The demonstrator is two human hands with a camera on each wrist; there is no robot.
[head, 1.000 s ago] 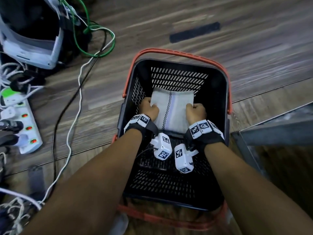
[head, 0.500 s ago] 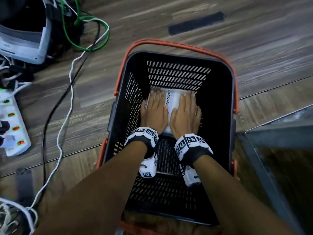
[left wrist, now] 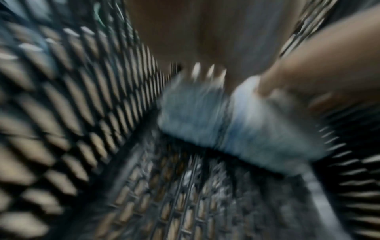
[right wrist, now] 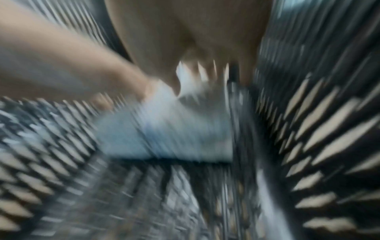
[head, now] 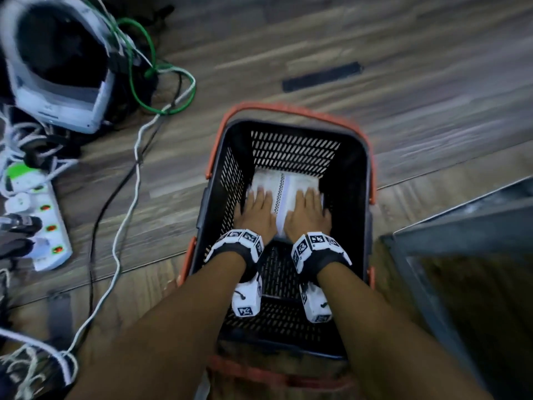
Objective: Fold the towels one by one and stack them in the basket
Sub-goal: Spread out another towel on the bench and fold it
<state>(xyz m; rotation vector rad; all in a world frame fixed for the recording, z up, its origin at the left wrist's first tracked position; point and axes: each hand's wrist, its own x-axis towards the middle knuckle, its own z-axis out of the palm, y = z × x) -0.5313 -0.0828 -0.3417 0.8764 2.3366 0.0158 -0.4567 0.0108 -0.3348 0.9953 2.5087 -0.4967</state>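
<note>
Person, 2 bare forearms, no sleeves. Left hand: black wrist strap carrying white faceted blocks printed with black square fiducial markers; white camera housing under the wrist, 1 marker on its end face. Right hand: matching black strap, marker blocks, white housing.

Heavily motion-blurred. Right hand at top centre, fingers straight, flat on a pale folded towel. Left hand reaching in from the upper left, touching the same towel. Towel lying on the floor of a black slotted basket, close against its wall on the right.
</note>
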